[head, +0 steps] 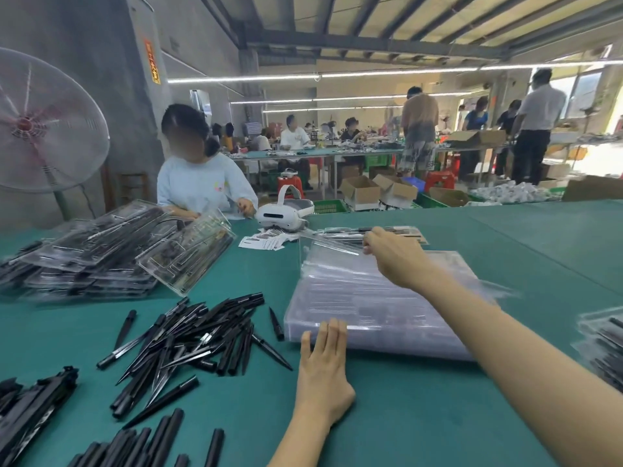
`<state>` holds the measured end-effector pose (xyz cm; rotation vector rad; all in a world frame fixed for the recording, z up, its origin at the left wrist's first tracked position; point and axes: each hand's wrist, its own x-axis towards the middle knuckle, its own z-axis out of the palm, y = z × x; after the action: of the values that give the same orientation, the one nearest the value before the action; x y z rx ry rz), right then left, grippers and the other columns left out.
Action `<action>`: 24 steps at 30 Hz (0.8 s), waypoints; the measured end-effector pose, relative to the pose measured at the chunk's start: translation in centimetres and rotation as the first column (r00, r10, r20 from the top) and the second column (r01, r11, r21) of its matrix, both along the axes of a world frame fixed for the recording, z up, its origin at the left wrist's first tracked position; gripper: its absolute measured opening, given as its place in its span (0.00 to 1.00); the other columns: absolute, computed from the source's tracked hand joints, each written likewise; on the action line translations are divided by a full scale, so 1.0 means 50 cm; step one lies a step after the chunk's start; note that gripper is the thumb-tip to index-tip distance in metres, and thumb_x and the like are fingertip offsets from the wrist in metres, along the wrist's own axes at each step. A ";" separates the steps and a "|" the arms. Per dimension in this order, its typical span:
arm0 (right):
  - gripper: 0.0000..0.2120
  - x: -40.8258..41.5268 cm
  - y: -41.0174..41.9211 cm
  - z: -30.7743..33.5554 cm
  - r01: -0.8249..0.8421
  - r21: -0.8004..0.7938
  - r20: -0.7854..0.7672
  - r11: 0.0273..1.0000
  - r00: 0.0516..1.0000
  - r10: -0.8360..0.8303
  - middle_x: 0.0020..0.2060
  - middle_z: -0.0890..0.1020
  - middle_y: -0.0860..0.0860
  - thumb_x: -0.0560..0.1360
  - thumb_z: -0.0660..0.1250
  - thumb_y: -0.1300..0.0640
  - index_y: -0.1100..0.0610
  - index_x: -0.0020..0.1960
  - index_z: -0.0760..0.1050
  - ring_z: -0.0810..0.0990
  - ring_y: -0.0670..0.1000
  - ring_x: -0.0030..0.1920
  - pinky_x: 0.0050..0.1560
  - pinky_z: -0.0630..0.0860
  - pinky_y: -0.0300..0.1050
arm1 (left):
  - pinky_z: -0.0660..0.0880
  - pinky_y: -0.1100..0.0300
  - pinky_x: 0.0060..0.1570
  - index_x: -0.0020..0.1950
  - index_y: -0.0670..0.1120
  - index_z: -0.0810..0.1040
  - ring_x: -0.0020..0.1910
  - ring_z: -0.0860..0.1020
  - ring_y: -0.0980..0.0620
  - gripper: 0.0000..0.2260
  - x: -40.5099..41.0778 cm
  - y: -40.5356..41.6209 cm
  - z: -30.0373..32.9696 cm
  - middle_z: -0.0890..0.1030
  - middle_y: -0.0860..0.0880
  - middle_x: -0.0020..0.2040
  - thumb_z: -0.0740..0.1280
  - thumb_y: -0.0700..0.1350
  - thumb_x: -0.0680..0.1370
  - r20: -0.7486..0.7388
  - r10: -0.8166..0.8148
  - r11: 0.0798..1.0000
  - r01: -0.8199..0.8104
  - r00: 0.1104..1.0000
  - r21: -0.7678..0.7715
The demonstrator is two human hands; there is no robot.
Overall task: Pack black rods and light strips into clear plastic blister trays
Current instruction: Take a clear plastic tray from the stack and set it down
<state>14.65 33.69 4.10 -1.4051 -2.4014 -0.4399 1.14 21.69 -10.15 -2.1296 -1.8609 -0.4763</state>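
Observation:
A thick stack of clear blister trays (371, 308) lies on the green table in front of me. My right hand (392, 256) reaches over the stack and pinches the far edge of the top tray (332, 246), which is tilted up. My left hand (322, 369) lies flat with straight fingers, its fingertips touching the near edge of the stack. A loose heap of black pointed rods (199, 335) lies to the left of the stack. More black rods (135, 446) lie at the near left edge.
Filled trays (101, 251) are piled at the far left, and more filled trays (603, 345) sit at the right edge. A white headset (285, 214) and paper labels (266, 239) lie beyond. A person in a pale top sits across the table. A fan stands far left.

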 end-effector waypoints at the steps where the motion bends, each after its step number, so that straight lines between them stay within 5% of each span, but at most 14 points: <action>1: 0.07 0.006 -0.010 -0.027 0.008 -0.013 -0.005 1.000 1.000 -0.008 0.54 0.78 0.53 0.80 0.54 0.64 0.58 0.56 0.68 0.79 0.58 0.48 0.34 0.66 0.47 | 0.78 0.52 0.55 0.52 0.43 0.84 0.52 0.82 0.50 0.34 0.002 0.005 0.007 0.83 0.48 0.53 0.72 0.48 0.46 0.013 0.004 1.000 -0.004 1.000 0.004; 4: 0.04 0.024 -0.057 -0.094 -0.075 0.113 0.016 0.991 0.997 0.074 0.38 0.81 0.53 0.79 0.62 0.59 0.59 0.52 0.72 0.78 0.58 0.35 0.27 0.69 0.49 | 0.54 0.51 0.72 0.67 0.42 0.70 0.68 0.68 0.45 0.28 -0.002 0.042 0.035 0.69 0.41 0.68 0.67 0.47 0.68 0.131 -0.042 0.998 0.049 0.991 -0.050; 6: 0.09 0.043 -0.064 -0.118 -0.224 0.184 0.127 0.957 0.971 0.203 0.31 0.80 0.51 0.72 0.74 0.54 0.59 0.44 0.77 0.78 0.55 0.30 0.20 0.69 0.46 | 0.50 0.52 0.73 0.71 0.44 0.61 0.72 0.59 0.44 0.27 -0.007 0.074 0.048 0.57 0.43 0.74 0.62 0.53 0.75 0.144 -0.071 0.986 0.091 0.987 -0.140; 11: 0.16 0.074 -0.023 -0.128 -0.245 -0.027 0.196 0.969 0.949 0.245 0.56 0.80 0.49 0.82 0.55 0.47 0.54 0.64 0.69 0.77 0.54 0.55 0.45 0.75 0.49 | 0.61 0.50 0.68 0.73 0.45 0.60 0.69 0.64 0.43 0.39 -0.003 0.128 0.063 0.66 0.44 0.71 0.68 0.65 0.70 0.074 -0.069 0.968 0.085 0.995 -0.238; 15: 0.14 0.056 -0.029 -0.142 -0.193 0.031 0.176 0.981 0.967 0.185 0.54 0.81 0.50 0.83 0.49 0.49 0.53 0.64 0.67 0.77 0.55 0.54 0.43 0.70 0.49 | 0.58 0.43 0.68 0.76 0.50 0.57 0.73 0.59 0.42 0.43 -0.002 0.146 0.057 0.62 0.47 0.76 0.66 0.69 0.69 0.029 -0.020 0.966 0.027 0.999 -0.256; 20: 0.10 0.042 -0.008 -0.102 0.011 0.061 -0.121 0.998 0.993 -0.003 0.42 0.83 0.54 0.82 0.52 0.51 0.54 0.59 0.68 0.80 0.60 0.41 0.34 0.69 0.49 | 0.35 0.36 0.69 0.78 0.50 0.54 0.78 0.43 0.47 0.42 -0.005 0.138 0.043 0.55 0.48 0.78 0.62 0.69 0.71 -0.049 -0.046 0.981 0.036 0.998 -0.193; 24: 0.10 0.034 0.025 -0.049 0.085 0.002 -0.216 0.996 0.973 -0.083 0.46 0.82 0.57 0.81 0.55 0.52 0.54 0.58 0.70 0.80 0.61 0.45 0.38 0.70 0.49 | 0.47 0.37 0.72 0.78 0.49 0.51 0.78 0.49 0.47 0.42 -0.005 0.138 0.050 0.56 0.49 0.78 0.64 0.67 0.72 0.033 -0.040 0.955 0.048 0.999 -0.293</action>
<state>16.35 34.95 1.64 -1.4728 -2.1701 -0.3027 0.89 28.61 -7.68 -2.3666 -2.0107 -0.2495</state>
